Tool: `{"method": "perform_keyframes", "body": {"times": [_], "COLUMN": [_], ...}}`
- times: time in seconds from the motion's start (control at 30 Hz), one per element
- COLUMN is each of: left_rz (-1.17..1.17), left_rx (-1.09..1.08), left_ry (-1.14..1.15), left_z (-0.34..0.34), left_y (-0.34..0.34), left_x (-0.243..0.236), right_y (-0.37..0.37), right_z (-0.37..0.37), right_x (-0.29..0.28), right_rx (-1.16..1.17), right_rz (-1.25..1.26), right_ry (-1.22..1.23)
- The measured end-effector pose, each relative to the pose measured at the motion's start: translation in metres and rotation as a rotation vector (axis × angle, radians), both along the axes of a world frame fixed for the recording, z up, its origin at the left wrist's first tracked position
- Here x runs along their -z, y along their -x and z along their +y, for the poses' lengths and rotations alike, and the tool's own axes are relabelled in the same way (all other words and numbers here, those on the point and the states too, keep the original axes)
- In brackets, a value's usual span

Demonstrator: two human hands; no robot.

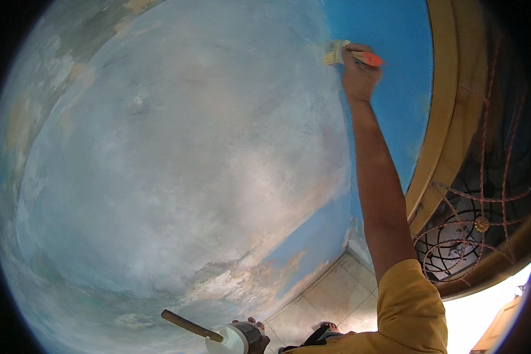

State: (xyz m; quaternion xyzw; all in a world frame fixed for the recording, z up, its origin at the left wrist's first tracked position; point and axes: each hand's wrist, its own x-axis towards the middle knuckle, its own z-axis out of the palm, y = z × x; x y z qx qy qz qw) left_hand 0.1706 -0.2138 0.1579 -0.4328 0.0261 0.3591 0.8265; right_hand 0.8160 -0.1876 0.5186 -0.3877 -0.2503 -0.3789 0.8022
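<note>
We face a painted wall (177,147), cut off above. Below, a cropped white container (230,343) sits grasped in our left hand (264,341), partly hidden. Our right hand (360,81) grips a blurred brush (334,53) where blue meets grey; a stick (189,324) overlaps the container.

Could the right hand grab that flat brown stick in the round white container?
Probably not now: the right hand holds a pale-bristled, orange-handled paintbrush at the painted wall, far from the brown stick.
</note>
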Motion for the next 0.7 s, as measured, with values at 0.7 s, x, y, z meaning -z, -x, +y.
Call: {"method": "perform_keyframes", "body": {"times": [0.7], "left_rz": [0.608], "left_rx": [0.135], "left_ry": [-0.771], "left_z": [-0.019], "left_y": [-0.026], "left_x": [-0.057], "right_y": [0.084], "right_z": [0.027], "right_x": [0.17], "right_rx": [-0.614], "right_rz": [-0.124], "right_ry": [-0.029]}}
